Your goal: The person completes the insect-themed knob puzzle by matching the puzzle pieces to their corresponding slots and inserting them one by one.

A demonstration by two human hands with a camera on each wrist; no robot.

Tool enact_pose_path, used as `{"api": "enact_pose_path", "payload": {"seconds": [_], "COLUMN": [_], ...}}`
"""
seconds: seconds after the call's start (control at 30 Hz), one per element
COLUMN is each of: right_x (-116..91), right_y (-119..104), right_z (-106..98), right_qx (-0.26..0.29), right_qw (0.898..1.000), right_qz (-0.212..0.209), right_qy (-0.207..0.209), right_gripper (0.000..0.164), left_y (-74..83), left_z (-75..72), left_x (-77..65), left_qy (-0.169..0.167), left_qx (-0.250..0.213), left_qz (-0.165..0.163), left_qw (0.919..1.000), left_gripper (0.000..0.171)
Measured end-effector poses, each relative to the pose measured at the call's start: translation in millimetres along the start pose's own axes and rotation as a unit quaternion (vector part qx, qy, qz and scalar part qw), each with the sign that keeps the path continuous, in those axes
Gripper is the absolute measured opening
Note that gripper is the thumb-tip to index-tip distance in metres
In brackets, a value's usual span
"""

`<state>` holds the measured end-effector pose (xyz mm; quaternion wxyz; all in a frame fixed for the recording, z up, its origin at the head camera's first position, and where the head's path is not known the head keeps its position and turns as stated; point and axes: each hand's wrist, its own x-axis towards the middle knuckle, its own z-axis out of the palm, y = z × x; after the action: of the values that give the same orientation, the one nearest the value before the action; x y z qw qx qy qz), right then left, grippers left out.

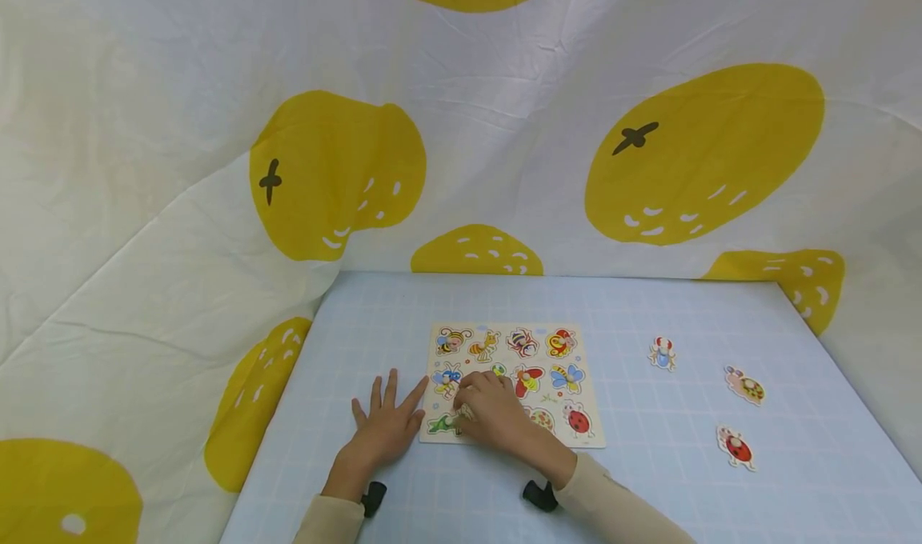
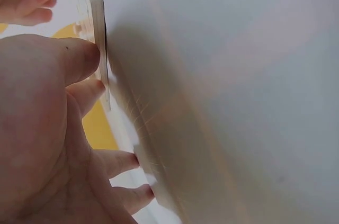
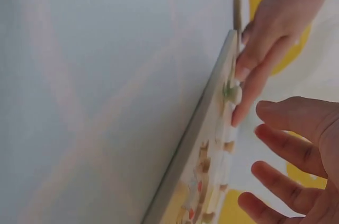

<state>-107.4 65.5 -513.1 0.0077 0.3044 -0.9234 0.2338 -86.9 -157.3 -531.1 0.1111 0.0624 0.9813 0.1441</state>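
A wooden peg puzzle board [image 1: 512, 443] with several insect pictures lies on the table. My left hand [image 1: 385, 432] rests spread at its left side; in the left wrist view the thumb and a finger touch the board's edge [image 2: 99, 20]. Over the lower left of the board hovers my right hand [image 1: 493, 412], its fingers loosely bent and holding nothing in the right wrist view. Near that thumb, but apart from it, stands the knob of a green piece [image 3: 232, 94]. Part of the board's lower row is hidden under the right hand.
To the right of the board lie three loose pieces: a blue beetle with red pincers [image 1: 663, 354], a spotted yellow ladybug [image 1: 745, 386] and a red ladybug [image 1: 736, 448]. A white cloth with yellow fruit prints [image 1: 504, 168] hangs behind the table [image 1: 648, 480].
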Motion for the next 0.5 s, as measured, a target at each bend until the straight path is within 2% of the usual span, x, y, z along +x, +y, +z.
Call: {"api": "enact_pose_path", "payload": {"seconds": [0.27, 0.5], "right_x": [-8.5, -15.3], "right_y": [10.1, 21.4], "right_z": [-13.5, -24.5], "right_qx": [-0.001, 0.006], "right_qw": [0.999, 0.997], "right_qz": [-0.002, 0.022], "right_qy": [0.043, 0.067], "right_gripper": [0.011, 0.011], "left_y": [-0.3, 0.6], "left_z": [0.8, 1.0], "left_x": [0.4, 0.5], "left_qy": [0.002, 0.000], "left_qx": [-0.001, -0.003], "left_qz": [-0.004, -0.006], "left_qw": [1.0000, 1.0000], "left_gripper": [0.055, 0.055]}}
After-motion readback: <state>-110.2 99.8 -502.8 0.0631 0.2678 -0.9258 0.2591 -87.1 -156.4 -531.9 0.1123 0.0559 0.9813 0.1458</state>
